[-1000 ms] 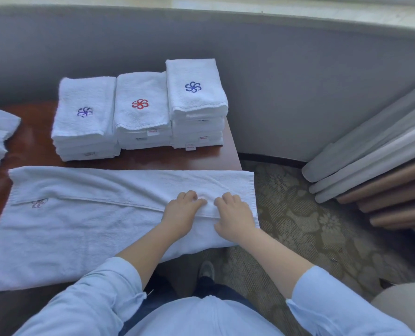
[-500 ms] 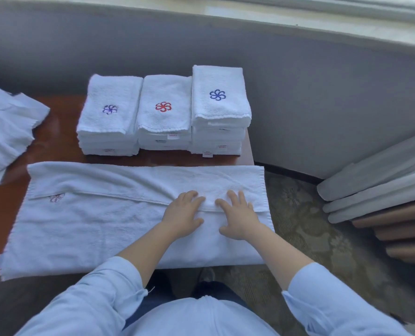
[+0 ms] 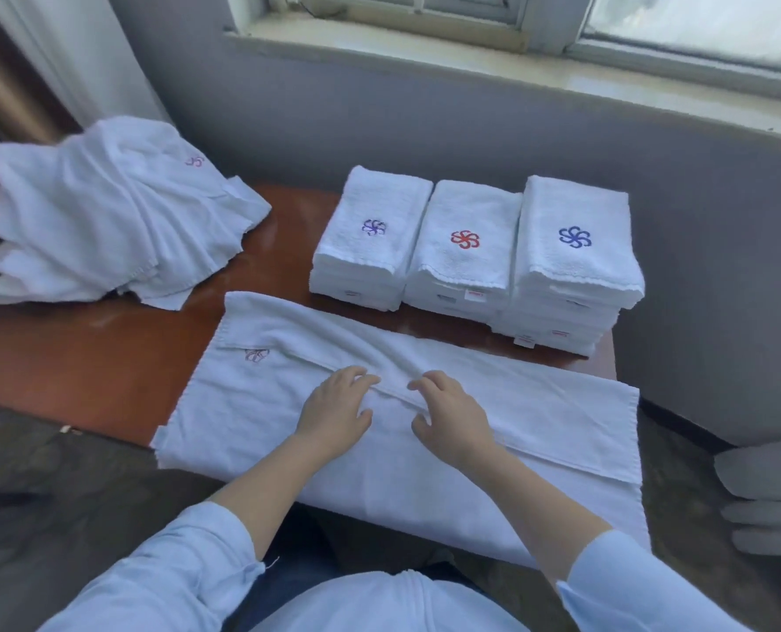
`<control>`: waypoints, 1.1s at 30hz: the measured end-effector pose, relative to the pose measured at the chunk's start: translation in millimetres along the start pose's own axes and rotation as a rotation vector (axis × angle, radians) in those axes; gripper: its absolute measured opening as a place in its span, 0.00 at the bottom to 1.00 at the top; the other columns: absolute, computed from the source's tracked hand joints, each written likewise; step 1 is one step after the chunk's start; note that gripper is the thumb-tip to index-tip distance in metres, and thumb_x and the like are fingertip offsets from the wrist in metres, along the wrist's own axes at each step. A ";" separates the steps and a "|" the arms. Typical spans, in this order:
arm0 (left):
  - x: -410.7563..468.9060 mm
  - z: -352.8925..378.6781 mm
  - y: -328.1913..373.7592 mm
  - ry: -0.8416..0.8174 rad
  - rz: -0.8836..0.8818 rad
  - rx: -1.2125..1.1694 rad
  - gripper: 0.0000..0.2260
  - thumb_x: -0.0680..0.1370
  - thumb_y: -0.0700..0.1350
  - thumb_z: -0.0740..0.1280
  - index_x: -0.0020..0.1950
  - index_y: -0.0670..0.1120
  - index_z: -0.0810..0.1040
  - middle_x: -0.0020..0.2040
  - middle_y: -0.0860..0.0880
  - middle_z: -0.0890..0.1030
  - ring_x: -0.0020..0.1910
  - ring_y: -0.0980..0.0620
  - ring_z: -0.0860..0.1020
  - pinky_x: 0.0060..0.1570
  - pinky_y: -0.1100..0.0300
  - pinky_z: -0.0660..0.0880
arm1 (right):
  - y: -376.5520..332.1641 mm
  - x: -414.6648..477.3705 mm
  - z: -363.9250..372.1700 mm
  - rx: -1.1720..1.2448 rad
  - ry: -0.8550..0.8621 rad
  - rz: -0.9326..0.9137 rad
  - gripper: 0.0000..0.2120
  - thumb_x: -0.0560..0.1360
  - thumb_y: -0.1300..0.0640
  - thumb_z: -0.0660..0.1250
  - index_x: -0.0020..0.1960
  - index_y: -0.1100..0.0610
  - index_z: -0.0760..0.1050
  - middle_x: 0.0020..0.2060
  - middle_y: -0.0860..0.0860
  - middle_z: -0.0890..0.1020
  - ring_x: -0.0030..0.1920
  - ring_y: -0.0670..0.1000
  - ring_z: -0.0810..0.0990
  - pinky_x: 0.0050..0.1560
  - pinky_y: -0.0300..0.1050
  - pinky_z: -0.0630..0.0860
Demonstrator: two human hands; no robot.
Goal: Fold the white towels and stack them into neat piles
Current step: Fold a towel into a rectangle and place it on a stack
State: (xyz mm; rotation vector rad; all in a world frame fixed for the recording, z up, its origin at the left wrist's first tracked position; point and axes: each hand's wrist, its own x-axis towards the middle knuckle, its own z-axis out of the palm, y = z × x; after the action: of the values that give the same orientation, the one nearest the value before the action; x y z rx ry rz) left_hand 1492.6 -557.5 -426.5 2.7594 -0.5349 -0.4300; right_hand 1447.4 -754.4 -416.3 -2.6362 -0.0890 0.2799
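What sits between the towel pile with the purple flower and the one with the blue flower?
In the head view, a third folded pile, the red-flower stack, sits snug between the purple-flower stack and the blue-flower stack.

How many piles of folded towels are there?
3, side by side at the far edge of the table: the left pile with a purple flower, the middle pile with a red one, the right pile with a blue one. None looks hidden.
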 end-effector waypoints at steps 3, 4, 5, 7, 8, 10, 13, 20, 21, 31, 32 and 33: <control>-6.6 -23.4 -52.6 0.028 -0.083 0.000 0.22 0.80 0.47 0.64 0.74 0.54 0.67 0.74 0.53 0.64 0.71 0.52 0.65 0.65 0.57 0.68 | -39.5 30.2 14.4 -0.004 -0.040 -0.023 0.22 0.77 0.58 0.61 0.71 0.50 0.68 0.69 0.45 0.70 0.64 0.49 0.71 0.48 0.42 0.69; -7.4 -31.2 -70.9 0.038 -0.103 0.003 0.22 0.79 0.46 0.64 0.74 0.53 0.68 0.74 0.52 0.65 0.70 0.51 0.66 0.64 0.57 0.69 | -52.7 41.6 20.0 -0.005 -0.051 -0.023 0.22 0.77 0.58 0.61 0.71 0.50 0.68 0.69 0.45 0.70 0.64 0.50 0.72 0.48 0.43 0.70; -7.5 -38.9 -89.6 0.048 -0.117 0.007 0.22 0.79 0.45 0.64 0.73 0.53 0.68 0.72 0.52 0.67 0.69 0.51 0.68 0.62 0.57 0.70 | -65.9 53.1 25.9 -0.004 -0.062 -0.018 0.22 0.78 0.58 0.61 0.72 0.49 0.67 0.70 0.45 0.70 0.65 0.50 0.71 0.48 0.43 0.70; -4.4 -53.7 -125.7 0.060 -0.134 0.021 0.22 0.78 0.43 0.65 0.72 0.52 0.69 0.70 0.53 0.69 0.67 0.52 0.69 0.59 0.58 0.71 | -91.4 75.9 39.0 -0.003 -0.069 -0.001 0.22 0.78 0.58 0.60 0.72 0.49 0.67 0.70 0.44 0.71 0.65 0.50 0.71 0.49 0.42 0.69; -0.4 -60.5 -142.7 0.059 -0.133 0.034 0.22 0.78 0.42 0.64 0.71 0.52 0.70 0.69 0.53 0.69 0.67 0.52 0.69 0.58 0.59 0.70 | -102.9 86.9 45.6 -0.003 -0.061 0.013 0.22 0.78 0.58 0.61 0.72 0.49 0.67 0.69 0.45 0.71 0.65 0.50 0.72 0.49 0.42 0.68; 11.3 -71.4 -173.5 0.041 -0.099 0.064 0.21 0.77 0.41 0.64 0.70 0.51 0.71 0.70 0.53 0.68 0.69 0.53 0.67 0.57 0.60 0.68 | -122.9 106.5 58.6 -0.009 -0.040 0.059 0.22 0.78 0.58 0.61 0.72 0.50 0.68 0.69 0.45 0.72 0.66 0.50 0.71 0.50 0.42 0.68; 32.5 -80.3 -209.8 -0.001 -0.004 0.097 0.22 0.77 0.41 0.65 0.71 0.51 0.70 0.70 0.53 0.69 0.70 0.52 0.66 0.59 0.60 0.67 | -143.9 129.1 78.6 -0.088 -0.012 0.124 0.21 0.76 0.58 0.62 0.69 0.51 0.70 0.66 0.46 0.73 0.65 0.52 0.71 0.50 0.45 0.70; 64.4 -88.6 -249.0 0.031 0.264 0.151 0.20 0.64 0.37 0.74 0.55 0.44 0.81 0.49 0.47 0.79 0.48 0.43 0.79 0.33 0.56 0.70 | -172.0 147.9 102.6 -0.166 0.223 0.300 0.09 0.66 0.67 0.68 0.45 0.59 0.81 0.46 0.52 0.81 0.48 0.59 0.79 0.39 0.45 0.67; 66.8 -89.0 -250.6 0.045 0.296 0.164 0.19 0.62 0.36 0.75 0.51 0.44 0.81 0.46 0.47 0.79 0.45 0.44 0.79 0.30 0.57 0.69 | -174.7 151.1 102.8 -0.178 0.226 0.327 0.08 0.69 0.66 0.67 0.47 0.58 0.81 0.47 0.51 0.81 0.49 0.58 0.78 0.40 0.45 0.66; 73.0 -101.7 -258.3 0.224 0.469 0.014 0.04 0.69 0.37 0.67 0.37 0.45 0.81 0.35 0.49 0.78 0.33 0.46 0.77 0.25 0.56 0.68 | -195.6 139.0 88.7 -0.112 0.356 0.324 0.07 0.77 0.65 0.63 0.49 0.62 0.80 0.45 0.55 0.81 0.45 0.59 0.77 0.39 0.46 0.64; 70.2 -103.8 -259.4 0.238 0.490 0.013 0.06 0.69 0.39 0.64 0.37 0.45 0.80 0.35 0.50 0.78 0.32 0.47 0.76 0.25 0.56 0.68 | -198.6 133.9 88.3 -0.109 0.377 0.310 0.06 0.76 0.66 0.65 0.47 0.62 0.80 0.43 0.55 0.81 0.43 0.60 0.77 0.37 0.46 0.64; 66.5 -104.9 -260.8 0.245 0.508 0.014 0.08 0.69 0.41 0.61 0.37 0.45 0.80 0.34 0.50 0.77 0.32 0.47 0.76 0.25 0.56 0.68 | -201.3 128.8 88.8 -0.107 0.391 0.295 0.05 0.74 0.67 0.66 0.45 0.63 0.80 0.41 0.55 0.80 0.41 0.60 0.77 0.35 0.47 0.66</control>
State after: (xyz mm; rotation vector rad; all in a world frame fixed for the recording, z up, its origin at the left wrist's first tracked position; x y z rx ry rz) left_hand 1668.9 -328.9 -435.2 2.5049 -1.1268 0.0299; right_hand 1551.6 -521.7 -420.9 -2.7534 0.4264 -0.1527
